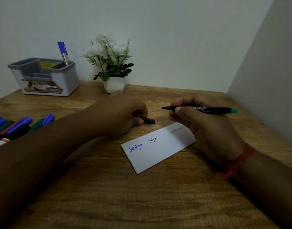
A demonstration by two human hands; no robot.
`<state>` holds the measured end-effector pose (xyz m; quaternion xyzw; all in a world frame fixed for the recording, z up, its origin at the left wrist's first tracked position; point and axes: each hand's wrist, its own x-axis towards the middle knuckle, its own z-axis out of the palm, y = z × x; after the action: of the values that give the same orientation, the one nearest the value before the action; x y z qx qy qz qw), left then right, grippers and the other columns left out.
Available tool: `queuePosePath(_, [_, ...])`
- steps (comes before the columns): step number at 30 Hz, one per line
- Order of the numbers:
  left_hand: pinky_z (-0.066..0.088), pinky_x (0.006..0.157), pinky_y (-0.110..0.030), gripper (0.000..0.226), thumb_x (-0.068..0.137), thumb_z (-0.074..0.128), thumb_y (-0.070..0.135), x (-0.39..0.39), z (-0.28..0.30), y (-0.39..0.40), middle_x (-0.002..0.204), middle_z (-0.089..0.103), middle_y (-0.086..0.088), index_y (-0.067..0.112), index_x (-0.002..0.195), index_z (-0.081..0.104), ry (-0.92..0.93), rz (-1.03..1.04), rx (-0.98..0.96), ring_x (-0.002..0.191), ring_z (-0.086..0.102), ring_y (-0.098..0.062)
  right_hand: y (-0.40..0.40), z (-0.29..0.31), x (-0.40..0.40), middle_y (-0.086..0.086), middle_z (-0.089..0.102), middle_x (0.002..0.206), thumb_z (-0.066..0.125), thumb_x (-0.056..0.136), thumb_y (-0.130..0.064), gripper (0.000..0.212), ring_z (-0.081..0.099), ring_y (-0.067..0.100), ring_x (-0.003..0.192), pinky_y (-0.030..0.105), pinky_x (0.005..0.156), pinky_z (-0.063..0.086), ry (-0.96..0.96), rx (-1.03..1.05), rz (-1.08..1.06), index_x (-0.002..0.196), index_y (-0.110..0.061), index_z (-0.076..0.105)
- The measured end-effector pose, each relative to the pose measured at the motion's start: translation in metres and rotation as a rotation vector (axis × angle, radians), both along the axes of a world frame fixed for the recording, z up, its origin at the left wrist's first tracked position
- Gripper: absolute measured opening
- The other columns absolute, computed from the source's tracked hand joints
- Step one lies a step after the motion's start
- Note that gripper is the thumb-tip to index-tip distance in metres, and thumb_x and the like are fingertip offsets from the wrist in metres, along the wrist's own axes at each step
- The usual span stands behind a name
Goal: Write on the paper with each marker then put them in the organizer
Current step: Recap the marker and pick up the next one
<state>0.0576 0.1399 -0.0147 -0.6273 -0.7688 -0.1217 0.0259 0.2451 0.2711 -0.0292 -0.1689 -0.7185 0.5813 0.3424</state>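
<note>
A white folded paper [158, 151] lies on the wooden desk [108, 195], bearing one word in blue and the same word in thin black. My right hand [199, 128] grips an uncapped black marker [206, 109] with a teal end, held level above the paper's far end, tip pointing left. My left hand [123, 113] holds the marker's black cap [147, 120] just left of the tip. A grey organizer [44, 76] stands at the back left with one blue marker [64, 52] upright in it.
Several capped markers [14, 128] in blue, green, red and black lie in a pile at the desk's left edge. A white pot of artificial flowers [111, 68] stands at the back centre. Walls close the desk behind and on the right.
</note>
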Motion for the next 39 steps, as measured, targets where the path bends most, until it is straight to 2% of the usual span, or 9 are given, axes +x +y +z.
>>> queuePosePath(2, [0.049,0.091,-0.039,0.016,0.09,0.066,0.028,0.002,0.0,-0.001,0.1,0.062,0.017,0.034,0.105,0.066,-0.096,-0.02,0.093,0.095,0.057,-0.005,0.0,0.0,0.0,0.007,0.077,0.1,0.07,0.087,-0.009,0.011,0.075,0.025,0.097,0.047,0.096,0.057,0.007,0.001,0.021,0.092,-0.015,0.076])
queuePosePath(5, [0.052,0.083,-0.035,0.015,0.09,0.068,0.024,0.005,0.0,-0.001,0.096,0.063,0.016,0.03,0.103,0.067,-0.168,-0.041,0.183,0.091,0.059,-0.004,0.0,-0.001,0.0,0.008,0.077,0.096,0.068,0.085,-0.01,0.01,0.075,0.028,0.095,0.045,0.093,0.058,0.031,-0.016,0.049,0.09,-0.014,0.076])
queuePosePath(8, [0.052,0.08,-0.033,0.014,0.089,0.068,0.023,0.005,-0.002,-0.001,0.091,0.062,0.017,0.029,0.101,0.066,-0.205,-0.046,0.221,0.088,0.059,-0.002,0.0,-0.002,0.001,0.007,0.076,0.093,0.063,0.091,-0.003,0.013,0.075,0.028,0.092,0.042,0.089,0.058,0.063,-0.028,0.058,0.089,-0.01,0.074])
queuePosePath(13, [0.05,0.079,-0.032,0.012,0.09,0.067,0.021,0.005,-0.003,0.0,0.087,0.058,0.021,0.029,0.099,0.064,-0.225,-0.041,0.235,0.087,0.056,0.001,0.002,-0.003,0.001,0.008,0.073,0.09,0.062,0.081,-0.013,0.014,0.073,0.027,0.087,0.036,0.083,0.057,0.093,-0.027,0.067,0.089,-0.006,0.072])
queuePosePath(23, [0.052,0.079,-0.037,0.013,0.09,0.068,0.023,0.01,-0.003,0.0,0.095,0.064,0.013,0.028,0.101,0.065,-0.225,-0.065,0.232,0.087,0.059,-0.004,-0.002,-0.004,0.001,0.01,0.075,0.091,0.066,0.085,-0.01,0.007,0.074,0.028,0.086,0.037,0.083,0.057,0.032,-0.002,0.086,0.087,-0.012,0.072])
queuePosePath(27, [0.052,0.08,-0.038,0.013,0.09,0.068,0.022,0.008,-0.002,-0.001,0.096,0.065,0.012,0.028,0.101,0.066,-0.222,-0.065,0.233,0.088,0.059,-0.005,-0.006,-0.002,0.001,0.011,0.076,0.095,0.067,0.088,0.004,0.013,0.071,0.027,0.079,0.042,0.085,0.059,0.043,-0.036,0.082,0.084,-0.009,0.064])
queuePosePath(32, [0.051,0.078,-0.029,0.013,0.09,0.068,0.022,0.011,-0.001,-0.001,0.091,0.062,0.019,0.031,0.098,0.065,-0.242,-0.109,0.241,0.087,0.059,0.002,-0.008,-0.001,0.0,0.007,0.077,0.091,0.075,0.083,-0.003,0.01,0.075,0.023,0.081,0.041,0.086,0.06,-0.027,0.007,0.05,0.087,-0.011,0.071])
queuePosePath(36, [0.049,0.074,-0.022,0.014,0.088,0.07,0.021,0.016,0.0,0.001,0.088,0.062,0.019,0.031,0.097,0.064,-0.241,-0.13,0.237,0.085,0.06,0.001,-0.009,-0.002,0.0,0.002,0.075,0.078,0.081,0.079,-0.013,0.013,0.072,0.017,0.07,0.032,0.073,0.061,-0.062,0.048,0.009,0.089,-0.011,0.072])
queuePosePath(39, [0.051,0.074,-0.029,0.013,0.088,0.071,0.02,0.021,0.002,0.002,0.088,0.065,0.014,0.024,0.1,0.067,-0.234,-0.119,0.251,0.082,0.061,-0.003,-0.009,-0.002,0.0,0.005,0.072,0.071,0.081,0.08,-0.012,0.014,0.068,0.02,0.065,0.029,0.065,0.059,0.005,0.02,0.008,0.087,-0.006,0.071])
